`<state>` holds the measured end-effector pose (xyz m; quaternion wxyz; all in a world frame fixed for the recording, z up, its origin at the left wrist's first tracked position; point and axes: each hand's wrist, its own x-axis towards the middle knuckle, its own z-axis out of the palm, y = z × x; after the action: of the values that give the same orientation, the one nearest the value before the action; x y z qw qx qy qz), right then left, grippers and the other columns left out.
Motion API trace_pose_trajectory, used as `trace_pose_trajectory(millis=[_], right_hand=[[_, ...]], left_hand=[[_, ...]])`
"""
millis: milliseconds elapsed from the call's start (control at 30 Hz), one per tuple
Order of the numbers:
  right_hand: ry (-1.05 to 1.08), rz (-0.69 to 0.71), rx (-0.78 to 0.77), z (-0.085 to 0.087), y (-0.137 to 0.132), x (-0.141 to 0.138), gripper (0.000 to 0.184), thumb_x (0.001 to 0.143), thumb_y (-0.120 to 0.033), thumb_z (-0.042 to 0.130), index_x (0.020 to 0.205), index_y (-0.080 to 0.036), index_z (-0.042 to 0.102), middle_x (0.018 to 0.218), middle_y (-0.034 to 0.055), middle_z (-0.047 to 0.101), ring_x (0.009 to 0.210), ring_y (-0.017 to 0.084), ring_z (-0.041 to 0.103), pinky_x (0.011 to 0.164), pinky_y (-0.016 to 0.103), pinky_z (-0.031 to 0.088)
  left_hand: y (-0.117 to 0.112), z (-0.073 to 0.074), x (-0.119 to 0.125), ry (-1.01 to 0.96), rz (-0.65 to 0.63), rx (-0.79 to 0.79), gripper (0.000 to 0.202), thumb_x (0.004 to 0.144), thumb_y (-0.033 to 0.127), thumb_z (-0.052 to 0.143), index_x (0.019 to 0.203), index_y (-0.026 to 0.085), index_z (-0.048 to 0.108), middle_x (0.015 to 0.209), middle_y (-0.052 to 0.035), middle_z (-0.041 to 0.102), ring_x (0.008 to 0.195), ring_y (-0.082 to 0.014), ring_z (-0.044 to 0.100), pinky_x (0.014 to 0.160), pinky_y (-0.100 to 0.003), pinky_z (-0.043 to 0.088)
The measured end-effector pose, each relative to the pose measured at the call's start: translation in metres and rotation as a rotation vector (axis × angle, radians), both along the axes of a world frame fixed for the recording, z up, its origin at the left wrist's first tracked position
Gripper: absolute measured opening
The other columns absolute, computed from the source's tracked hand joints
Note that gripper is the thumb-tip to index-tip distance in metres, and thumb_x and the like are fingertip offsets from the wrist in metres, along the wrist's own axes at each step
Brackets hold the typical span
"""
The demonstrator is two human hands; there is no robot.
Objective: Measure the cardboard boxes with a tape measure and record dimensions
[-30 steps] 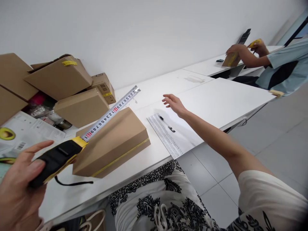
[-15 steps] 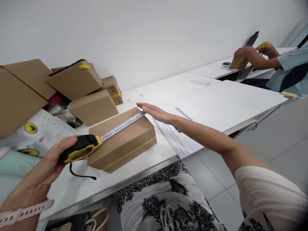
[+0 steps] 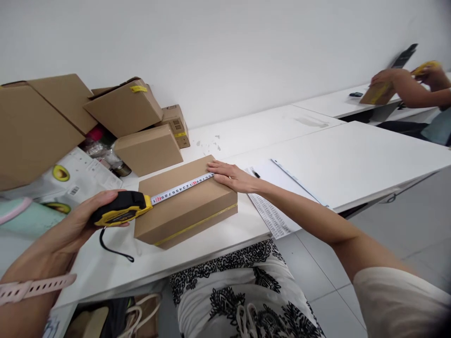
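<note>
My left hand (image 3: 88, 213) grips the black and yellow tape measure (image 3: 121, 208) at the left end of a closed brown cardboard box (image 3: 186, 206). The measure's white blade (image 3: 181, 189) is pulled out and runs along the box's top. At the right end of that top rests my right hand (image 3: 230, 177), fingers stretched out flat over the blade, whose tip is hidden beneath them. Yellow tape (image 3: 197, 226) runs along the box's near side. From the measure hangs a black wrist strap (image 3: 114, 252).
Several cardboard boxes (image 3: 123, 110) are piled at the back left, beside an avocado-print bag (image 3: 75, 176) and a mint-green bottle (image 3: 30, 218). Printed sheets (image 3: 271, 216), a pen (image 3: 255, 173) and a ruler (image 3: 299, 183) lie right. Far right, a co-worker's hands (image 3: 387, 77) handle another box.
My right hand has come down from an edge-on pose at the box's right end to lie flat on its top, over the blade. The left hand still holds the tape measure.
</note>
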<state>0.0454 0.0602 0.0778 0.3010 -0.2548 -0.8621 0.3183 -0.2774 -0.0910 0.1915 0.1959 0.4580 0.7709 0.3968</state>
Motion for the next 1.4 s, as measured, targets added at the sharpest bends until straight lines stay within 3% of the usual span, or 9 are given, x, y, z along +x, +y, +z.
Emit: trace_pose_trajectory(millis=[100, 233, 567, 633, 767, 900, 1133, 1267, 1400], right_hand=[[-0.058, -0.002, 0.035, 0.002, 0.000, -0.001, 0.060, 0.098, -0.063, 0.041, 0.147, -0.030, 0.052, 0.161, 0.0021, 0.040, 0.155, 0.026, 0.025, 0.128, 0.056, 0.014], [-0.075, -0.004, 0.038, 0.005, -0.003, 0.001, 0.051, 0.100, -0.053, 0.045, 0.147, -0.035, 0.052, 0.161, 0.0003, 0.040, 0.154, 0.029, 0.026, 0.125, 0.062, 0.016], [-0.078, 0.000, 0.007, 0.000, -0.003, -0.001, 0.049, 0.100, -0.054, 0.044, 0.147, -0.044, 0.049, 0.162, -0.0035, 0.038, 0.154, 0.036, 0.024, 0.124, 0.069, 0.014], [-0.064, 0.001, -0.052, -0.001, -0.004, 0.000, 0.059, 0.098, -0.058, 0.045, 0.154, -0.044, 0.037, 0.165, -0.0031, 0.031, 0.154, 0.038, 0.020, 0.124, 0.068, 0.013], [-0.021, 0.017, -0.189, -0.003, -0.009, 0.001, 0.082, 0.096, -0.061, 0.045, 0.161, -0.045, -0.002, 0.170, -0.0029, 0.013, 0.157, 0.036, 0.010, 0.125, 0.067, 0.009], [0.047, 0.064, -0.250, -0.004, -0.012, 0.001, 0.089, 0.097, -0.060, 0.048, 0.158, -0.045, -0.015, 0.171, -0.0021, 0.007, 0.158, 0.031, 0.007, 0.125, 0.064, 0.011], [-0.026, 0.053, -0.186, -0.002, -0.009, 0.002, 0.084, 0.098, -0.057, 0.045, 0.160, -0.043, -0.010, 0.171, -0.0031, 0.008, 0.158, 0.032, 0.007, 0.127, 0.061, 0.009], [-0.128, 0.025, -0.101, 0.001, -0.006, 0.003, 0.075, 0.099, -0.055, 0.041, 0.162, -0.042, 0.002, 0.170, -0.0079, 0.005, 0.157, 0.035, 0.006, 0.128, 0.059, 0.003], [-0.147, 0.025, -0.052, 0.001, -0.003, 0.003, 0.069, 0.100, -0.055, 0.041, 0.161, -0.044, 0.011, 0.170, -0.0101, 0.009, 0.157, 0.035, 0.007, 0.129, 0.059, 0.007]], left_hand=[[0.006, -0.004, -0.020, -0.387, -0.104, -0.180, 0.061, 0.063, 0.065, 0.078, 0.099, 0.016, 0.076, 0.092, -0.0048, 0.080, 0.087, -0.0279, 0.069, 0.072, -0.037, 0.058], [0.006, -0.003, -0.043, -0.367, -0.142, -0.162, 0.053, 0.079, 0.060, 0.071, 0.110, 0.018, 0.073, 0.095, -0.0017, 0.080, 0.085, -0.0230, 0.069, 0.071, -0.034, 0.057], [-0.028, -0.014, -0.078, -0.476, 0.001, -0.174, 0.050, 0.092, 0.054, 0.058, 0.112, 0.010, 0.070, 0.091, -0.0009, 0.080, 0.078, -0.0183, 0.069, 0.070, -0.029, 0.055], [-0.030, -0.011, -0.074, -0.451, -0.027, -0.182, 0.052, 0.092, 0.053, 0.061, 0.118, 0.009, 0.068, 0.089, 0.0006, 0.079, 0.076, -0.0180, 0.069, 0.069, -0.028, 0.055], [-0.032, -0.001, -0.061, -0.418, -0.079, -0.198, 0.059, 0.089, 0.053, 0.067, 0.126, 0.008, 0.064, 0.095, -0.0002, 0.080, 0.080, -0.0183, 0.069, 0.068, -0.025, 0.054], [-0.031, -0.002, -0.062, -0.418, -0.047, -0.209, 0.061, 0.088, 0.054, 0.067, 0.127, 0.008, 0.062, 0.095, 0.0006, 0.080, 0.078, -0.0164, 0.068, 0.069, -0.022, 0.054], [-0.028, -0.012, -0.079, -0.443, -0.040, -0.217, 0.065, 0.089, 0.052, 0.060, 0.133, 0.004, 0.057, 0.091, 0.0025, 0.079, 0.081, -0.0141, 0.069, 0.074, -0.022, 0.052], [-0.030, -0.010, -0.077, -0.430, -0.078, -0.240, 0.064, 0.092, 0.051, 0.055, 0.136, 0.005, 0.054, 0.094, 0.0043, 0.078, 0.083, -0.0119, 0.068, 0.079, -0.022, 0.050], [-0.032, -0.007, -0.067, -0.395, -0.051, -0.226, 0.065, 0.092, 0.051, 0.054, 0.133, 0.002, 0.056, 0.089, 0.0042, 0.078, 0.086, -0.0119, 0.068, 0.081, -0.021, 0.047]])
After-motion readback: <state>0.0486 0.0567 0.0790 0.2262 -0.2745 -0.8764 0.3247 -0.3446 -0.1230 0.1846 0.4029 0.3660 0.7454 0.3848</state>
